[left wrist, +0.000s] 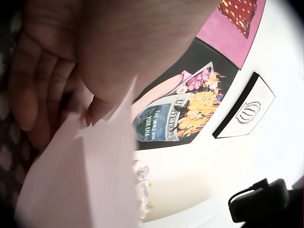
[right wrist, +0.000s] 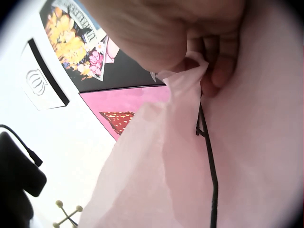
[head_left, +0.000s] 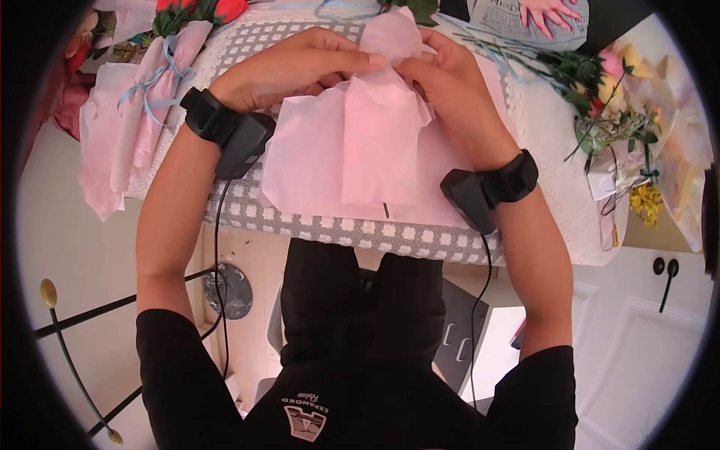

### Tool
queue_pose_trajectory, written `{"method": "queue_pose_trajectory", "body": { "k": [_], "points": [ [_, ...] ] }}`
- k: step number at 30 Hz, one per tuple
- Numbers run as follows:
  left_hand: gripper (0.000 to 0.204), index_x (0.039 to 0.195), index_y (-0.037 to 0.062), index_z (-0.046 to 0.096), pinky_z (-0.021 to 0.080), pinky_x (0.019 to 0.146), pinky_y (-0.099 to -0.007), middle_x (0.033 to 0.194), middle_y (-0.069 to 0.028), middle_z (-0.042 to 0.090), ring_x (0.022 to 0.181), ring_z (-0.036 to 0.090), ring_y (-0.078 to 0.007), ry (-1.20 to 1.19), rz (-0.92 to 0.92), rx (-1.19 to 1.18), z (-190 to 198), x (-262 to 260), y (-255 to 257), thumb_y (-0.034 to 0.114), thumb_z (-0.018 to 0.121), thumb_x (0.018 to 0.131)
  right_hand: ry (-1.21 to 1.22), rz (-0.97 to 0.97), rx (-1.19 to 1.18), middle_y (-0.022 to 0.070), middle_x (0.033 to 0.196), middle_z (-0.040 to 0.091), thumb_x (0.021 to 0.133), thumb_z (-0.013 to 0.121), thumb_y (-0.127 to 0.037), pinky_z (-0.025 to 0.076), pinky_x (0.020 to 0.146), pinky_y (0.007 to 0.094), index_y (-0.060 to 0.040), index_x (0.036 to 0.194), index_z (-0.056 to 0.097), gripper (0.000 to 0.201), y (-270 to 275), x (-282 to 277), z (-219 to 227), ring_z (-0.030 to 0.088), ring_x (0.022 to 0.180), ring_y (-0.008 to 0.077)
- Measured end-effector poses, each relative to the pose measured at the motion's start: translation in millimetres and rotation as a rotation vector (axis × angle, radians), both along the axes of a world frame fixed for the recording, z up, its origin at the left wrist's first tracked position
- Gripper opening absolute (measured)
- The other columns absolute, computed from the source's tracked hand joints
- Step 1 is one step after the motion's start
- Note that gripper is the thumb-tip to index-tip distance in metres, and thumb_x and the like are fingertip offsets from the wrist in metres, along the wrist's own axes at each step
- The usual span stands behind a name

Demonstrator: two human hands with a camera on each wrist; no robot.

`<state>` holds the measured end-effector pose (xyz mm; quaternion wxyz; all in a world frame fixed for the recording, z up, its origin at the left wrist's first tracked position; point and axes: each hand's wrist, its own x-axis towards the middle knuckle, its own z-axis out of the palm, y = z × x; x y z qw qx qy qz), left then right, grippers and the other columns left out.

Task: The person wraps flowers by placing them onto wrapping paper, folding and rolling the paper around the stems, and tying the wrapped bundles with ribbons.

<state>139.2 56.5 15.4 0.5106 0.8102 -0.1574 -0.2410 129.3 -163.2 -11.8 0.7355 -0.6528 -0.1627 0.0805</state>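
Note:
Pale pink wrapping paper (head_left: pixel 379 142) hangs in gathered folds between the two hands, its top part bunched up. My left hand (head_left: pixel 300 66) pinches the gathered part from one side, thumb in front. From the other side my right hand (head_left: pixel 463 94) pinches the same gather, thumb close to the left one. In the right wrist view a thin dark stem (right wrist: pixel 209 152) runs down from the fingers behind the paper. Its lower tip shows under the paper's edge in the head view. What the folds wrap at the top is hidden.
A grey-and-white checked cloth (head_left: pixel 300 229) covers the table under the paper. To the left lies a pink-wrapped bouquet (head_left: pixel 150 97) tied with blue ribbon. Cut flowers (head_left: pixel 615 82) lie at the right. Another person's hand (head_left: pixel 551 13) rests on newsprint-patterned paper (head_left: pixel 499 19) across the table.

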Motion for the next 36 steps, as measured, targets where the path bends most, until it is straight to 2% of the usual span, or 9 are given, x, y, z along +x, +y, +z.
{"method": "queue_pose_trajectory", "body": {
  "k": [7, 13, 19, 21, 23, 24, 26, 33, 36],
  "points": [
    [0.028, 0.108, -0.0015, 0.066, 0.054, 0.073, -0.0222, 0.096, -0.0038, 0.071, 0.080, 0.067, -0.0066, 0.055, 0.041, -0.208, -15.6, 0.8, -15.5, 0.021, 0.067, 0.091, -0.079, -0.056, -0.158, 0.0125, 0.091, 0.071, 0.083, 0.062, -0.005, 0.052, 0.066, 0.0243, 0.0076, 0.114, 0.058, 0.034, -4.9, 5.0, 4.2, 0.067, 0.077, 0.0147],
    [0.014, 0.096, 0.0038, 0.066, 0.046, 0.066, -0.0195, 0.080, 0.0032, 0.062, 0.072, 0.058, -0.0047, 0.029, 0.154, -0.364, -8.4, -2.6, -13.9, 0.014, 0.058, 0.090, -0.320, -0.252, -0.172, 0.0028, 0.084, 0.066, 0.091, 0.068, -0.014, 0.046, 0.067, 0.0199, 0.0042, 0.109, 0.064, 0.026, -19.8, 9.9, 17.1, 0.057, 0.075, 0.0063],
    [0.021, 0.092, 0.0005, 0.065, 0.049, 0.069, -0.0224, 0.082, -0.0042, 0.064, 0.073, 0.060, -0.0099, -0.110, 0.326, -0.348, -2.6, -2.8, -2.8, 0.018, 0.054, 0.091, -0.400, -0.751, -0.332, 0.0096, 0.102, 0.065, 0.089, 0.070, -0.022, 0.045, 0.075, 0.0212, 0.0046, 0.115, 0.061, 0.039, -58.0, 34.3, 18.9, 0.058, 0.088, 0.0095],
    [0.020, 0.092, 0.0011, 0.065, 0.051, 0.067, -0.0244, 0.084, -0.0055, 0.064, 0.073, 0.062, -0.0113, 0.042, 0.307, -0.406, 8.8, -6.3, 1.4, 0.018, 0.054, 0.091, -0.589, -0.778, -0.376, 0.0098, 0.092, 0.069, 0.084, 0.072, -0.026, 0.052, 0.068, 0.0264, 0.0059, 0.113, 0.061, 0.044, -69.3, 36.4, 15.4, 0.066, 0.079, 0.0151],
    [0.019, 0.092, 0.0017, 0.064, 0.052, 0.065, -0.0265, 0.086, -0.0069, 0.065, 0.074, 0.063, -0.0128, 0.200, 0.283, -0.455, 12.5, -2.3, 2.4, 0.018, 0.053, 0.091, -0.065, -0.488, -0.206, 0.0087, 0.093, 0.069, 0.084, 0.072, -0.033, 0.052, 0.069, 0.0267, 0.0031, 0.114, 0.063, 0.047, -71.9, 30.6, 23.4, 0.066, 0.079, 0.0160],
    [0.019, 0.094, 0.0019, 0.064, 0.054, 0.063, -0.0280, 0.088, -0.0079, 0.066, 0.074, 0.064, -0.0135, 0.238, 0.304, -0.506, 9.2, 0.0, 2.7, 0.018, 0.054, 0.092, -0.067, -0.495, -0.197, 0.0087, 0.093, 0.069, 0.084, 0.072, -0.033, 0.052, 0.069, 0.0267, 0.0031, 0.114, 0.063, 0.047, -75.1, 32.3, 25.4, 0.066, 0.079, 0.0160],
    [0.020, 0.097, 0.0021, 0.063, 0.055, 0.062, -0.0296, 0.090, -0.0088, 0.067, 0.075, 0.065, -0.0142, 0.281, 0.323, -0.548, 0.4, 0.7, 2.7, 0.019, 0.054, 0.092, 0.098, -0.083, -0.056, 0.0092, 0.095, 0.069, 0.088, 0.069, -0.032, 0.055, 0.069, 0.0285, 0.0010, 0.113, 0.063, 0.042, -81.8, 36.3, 27.7, 0.068, 0.080, 0.0167],
    [0.024, 0.112, -0.0016, 0.060, 0.057, 0.074, -0.0284, 0.104, -0.0102, 0.066, 0.086, 0.068, -0.0168, 0.167, 0.291, -0.501, -6.7, 1.1, -13.5, 0.009, 0.053, 0.092, 0.243, 0.122, 0.330, 0.0099, 0.103, 0.070, 0.096, 0.060, -0.032, 0.058, 0.079, 0.0310, 0.0004, 0.118, 0.061, 0.039, -70.0, 16.8, 45.0, 0.070, 0.089, 0.0168],
    [0.028, 0.118, -0.0018, 0.056, 0.054, 0.074, -0.0244, 0.103, -0.0089, 0.066, 0.086, 0.066, -0.0147, 0.316, 0.287, -0.630, 4.9, -13.8, -25.1, 0.010, 0.053, 0.094, 0.293, 0.351, 0.777, 0.0089, 0.107, 0.070, 0.099, 0.055, -0.036, 0.056, 0.082, 0.0294, -0.0007, 0.121, 0.061, 0.042, -54.3, 14.5, 44.9, 0.070, 0.090, 0.0173]
  ]
}}
